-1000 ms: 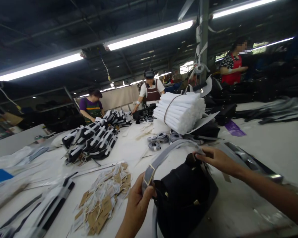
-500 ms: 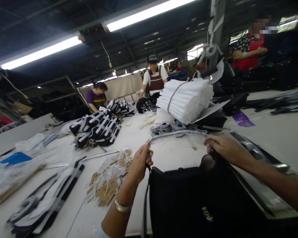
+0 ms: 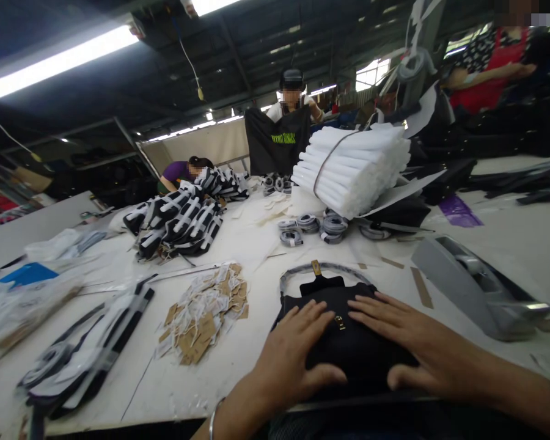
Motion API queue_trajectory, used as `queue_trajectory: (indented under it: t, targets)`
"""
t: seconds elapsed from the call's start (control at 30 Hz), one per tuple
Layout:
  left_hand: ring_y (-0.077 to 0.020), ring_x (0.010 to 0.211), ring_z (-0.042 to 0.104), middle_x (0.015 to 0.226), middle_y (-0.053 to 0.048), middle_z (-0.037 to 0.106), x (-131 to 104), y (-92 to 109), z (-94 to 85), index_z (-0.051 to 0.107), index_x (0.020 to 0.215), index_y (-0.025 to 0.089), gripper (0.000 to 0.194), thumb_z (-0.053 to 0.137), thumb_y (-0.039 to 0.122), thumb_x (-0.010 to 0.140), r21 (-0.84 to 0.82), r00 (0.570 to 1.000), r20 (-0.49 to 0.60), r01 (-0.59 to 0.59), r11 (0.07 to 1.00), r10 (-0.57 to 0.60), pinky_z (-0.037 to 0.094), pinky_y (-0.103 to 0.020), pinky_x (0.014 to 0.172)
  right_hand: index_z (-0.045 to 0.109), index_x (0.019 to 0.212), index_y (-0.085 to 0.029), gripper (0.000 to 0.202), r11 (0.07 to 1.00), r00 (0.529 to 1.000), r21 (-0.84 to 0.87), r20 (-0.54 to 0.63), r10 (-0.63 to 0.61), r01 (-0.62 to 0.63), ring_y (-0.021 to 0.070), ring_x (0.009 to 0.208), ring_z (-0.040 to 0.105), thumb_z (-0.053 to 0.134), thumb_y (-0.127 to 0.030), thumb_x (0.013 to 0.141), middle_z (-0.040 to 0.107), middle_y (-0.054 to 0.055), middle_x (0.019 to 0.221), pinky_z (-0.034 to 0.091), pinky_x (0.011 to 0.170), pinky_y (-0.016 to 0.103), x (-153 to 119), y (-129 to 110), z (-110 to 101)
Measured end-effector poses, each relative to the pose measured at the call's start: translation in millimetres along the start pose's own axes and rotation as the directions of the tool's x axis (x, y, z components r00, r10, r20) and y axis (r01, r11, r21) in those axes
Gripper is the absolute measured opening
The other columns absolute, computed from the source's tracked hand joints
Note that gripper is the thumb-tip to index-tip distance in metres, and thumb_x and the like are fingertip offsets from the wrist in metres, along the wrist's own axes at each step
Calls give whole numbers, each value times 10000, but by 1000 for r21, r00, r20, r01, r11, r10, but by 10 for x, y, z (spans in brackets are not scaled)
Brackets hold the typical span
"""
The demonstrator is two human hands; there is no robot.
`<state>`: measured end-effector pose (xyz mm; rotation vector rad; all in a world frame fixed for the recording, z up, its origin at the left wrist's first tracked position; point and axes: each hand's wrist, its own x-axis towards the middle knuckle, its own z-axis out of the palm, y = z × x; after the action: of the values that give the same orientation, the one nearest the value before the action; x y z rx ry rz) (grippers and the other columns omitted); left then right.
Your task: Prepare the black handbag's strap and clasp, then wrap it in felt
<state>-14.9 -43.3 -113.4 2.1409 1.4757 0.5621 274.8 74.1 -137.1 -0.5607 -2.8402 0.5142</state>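
Observation:
A black handbag [image 3: 348, 348] lies on the white table in front of me, a small gold emblem on its front. Its wrapped handle [image 3: 348, 266] arches over the far edge, and a dark tab with a gold-brown end [image 3: 316, 269] sticks out there. My left hand [image 3: 297, 345] rests on the bag's left half, fingers spread, with a bracelet at the wrist. On the right half, my right hand [image 3: 419, 342] presses with its fingers stretched out. Neither hand grips anything. The underside of the bag is hidden.
A grey tape dispenser [image 3: 472, 284] stands to the right. Left of the bag lies a heap of tags [image 3: 206, 318]. Beyond are coiled straps [image 3: 332, 226] and a tied white bundle [image 3: 348, 171]. Wrapped black pieces [image 3: 178, 220] pile up far left. Across the table, a person holds up black cloth [image 3: 275, 143].
Both hands have let go of the strap or handle they held up and now lie flat on the bag. The bag has gone from upright to lying down. The person opposite has raised a black cloth.

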Motion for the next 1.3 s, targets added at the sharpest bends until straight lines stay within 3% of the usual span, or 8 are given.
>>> queue_trajectory:
  t: [0.13,0.43,0.57,0.7,0.9,1.07,1.2,1.3]
  targets:
    - [-334,1527,202,1666,-80,196,-47,48,298,185,1568,364,930,611,716,820,217,984,137,-141,966,113,240,-619,1218,156,1610,-301,1076,986,997,-152,33,-69,73,375,1442,356,806,-478,772,294,83,1612,383,1155,606,-25,-117,201]
    - [-302,1480,340,1626,-38,320,-199,-338,875,136,1561,422,692,478,200,1001,448,976,108,-218,867,190,369,-579,1167,181,1603,-288,911,958,987,-241,-9,-163,157,270,1406,437,458,2,785,383,30,1571,489,1109,483,-152,47,769]
    - [-314,1508,271,1655,-42,251,-227,-340,938,168,1546,466,695,542,328,977,319,979,111,-198,927,170,315,-614,1185,218,1595,-304,890,998,995,-9,76,-63,64,268,1454,352,498,-38,793,362,33,1583,346,1204,502,-271,85,831]
    - [-361,1516,221,1675,-78,158,-214,-261,936,182,1531,504,716,588,489,941,250,982,106,-176,952,153,287,-667,1171,525,1461,-321,549,948,980,294,184,69,-122,304,1403,445,619,-332,920,511,41,1493,384,1178,503,-131,37,471]
    - [-365,1513,206,1660,-111,213,-222,-303,1117,145,1531,519,673,528,425,986,338,985,31,-173,925,173,324,-663,1153,765,1106,-239,333,838,892,435,-150,428,-329,303,1109,662,595,-445,907,728,78,1188,489,1042,462,879,230,134]
    - [-365,1487,275,1636,-135,277,-210,-366,1191,133,1533,519,667,510,455,986,401,976,-39,-183,898,217,389,-645,1119,756,1021,-213,343,732,838,524,-61,542,-435,239,765,695,752,-394,730,765,54,868,574,755,366,1504,550,332]
    - [-345,1463,340,1594,-132,371,-218,-377,1177,175,1529,514,599,461,475,1005,414,963,-101,-189,891,251,437,-606,1100,743,1001,-184,333,622,849,648,73,523,-439,188,636,693,703,-436,786,747,39,779,539,515,252,1438,430,380]
    - [-341,1466,338,1593,-129,374,-222,-398,1192,197,1525,515,595,475,464,1001,396,959,-125,-187,899,255,427,-606,1110,717,1080,-197,348,526,872,769,82,482,-363,234,952,733,704,-407,803,747,84,1092,618,754,311,1179,171,360]
